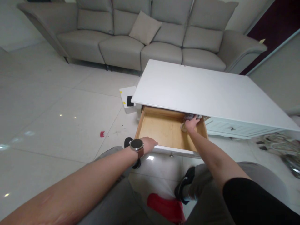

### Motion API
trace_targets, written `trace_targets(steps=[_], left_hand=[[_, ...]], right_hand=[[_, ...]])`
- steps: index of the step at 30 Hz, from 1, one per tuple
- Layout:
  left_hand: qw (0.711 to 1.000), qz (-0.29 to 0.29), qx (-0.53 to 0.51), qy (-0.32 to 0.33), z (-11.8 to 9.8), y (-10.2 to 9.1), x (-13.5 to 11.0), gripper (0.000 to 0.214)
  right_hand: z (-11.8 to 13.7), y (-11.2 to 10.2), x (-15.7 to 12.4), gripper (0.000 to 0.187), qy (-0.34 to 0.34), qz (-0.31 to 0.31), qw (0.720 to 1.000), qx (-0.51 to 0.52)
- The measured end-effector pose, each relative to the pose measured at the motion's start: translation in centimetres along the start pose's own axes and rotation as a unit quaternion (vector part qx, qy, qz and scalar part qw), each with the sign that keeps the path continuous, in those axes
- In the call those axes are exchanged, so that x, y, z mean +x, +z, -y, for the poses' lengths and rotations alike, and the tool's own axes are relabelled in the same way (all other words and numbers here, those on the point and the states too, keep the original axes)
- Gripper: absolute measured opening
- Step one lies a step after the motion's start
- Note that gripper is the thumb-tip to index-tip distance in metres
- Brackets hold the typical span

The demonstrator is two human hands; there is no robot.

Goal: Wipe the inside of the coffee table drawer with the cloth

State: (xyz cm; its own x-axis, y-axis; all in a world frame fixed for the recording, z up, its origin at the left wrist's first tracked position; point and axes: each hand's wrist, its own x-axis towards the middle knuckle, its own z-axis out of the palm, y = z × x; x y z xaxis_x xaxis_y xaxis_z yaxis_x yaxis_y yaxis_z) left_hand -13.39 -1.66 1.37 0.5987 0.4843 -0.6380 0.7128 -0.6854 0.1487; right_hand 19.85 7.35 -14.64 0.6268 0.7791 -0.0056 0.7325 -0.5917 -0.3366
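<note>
A wooden drawer (161, 126) is pulled out from a white coffee table (199, 87). At the drawer's front left corner, my left hand (149, 144), with a watch (136, 144) on its wrist, grips the top edge of the front panel. My right hand (192, 122) reaches into the back right of the drawer, its fingers closed at some greyish, crumpled items (188, 116) partly under the tabletop. What these items are is not clear. A small pale round thing (183, 127) lies beside that hand. A knob (171, 154) sits on the drawer's front.
A grey sofa (122, 47) with a beige cushion (145, 28) stands behind the table. On the floor are a white box (127, 93) with a black item on it, a red scrap (102, 134), a red object (166, 207) between my feet, and coiled cables (276, 140) at right.
</note>
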Motion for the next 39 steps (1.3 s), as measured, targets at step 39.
trace_targets(steps=[39], left_hand=[[0.999,-0.034,0.014,0.002,-0.4,1.0,0.3,0.037]], right_hand=[[-0.3,-1.1,-2.5,0.074,-0.359,0.231,0.879,-0.210]])
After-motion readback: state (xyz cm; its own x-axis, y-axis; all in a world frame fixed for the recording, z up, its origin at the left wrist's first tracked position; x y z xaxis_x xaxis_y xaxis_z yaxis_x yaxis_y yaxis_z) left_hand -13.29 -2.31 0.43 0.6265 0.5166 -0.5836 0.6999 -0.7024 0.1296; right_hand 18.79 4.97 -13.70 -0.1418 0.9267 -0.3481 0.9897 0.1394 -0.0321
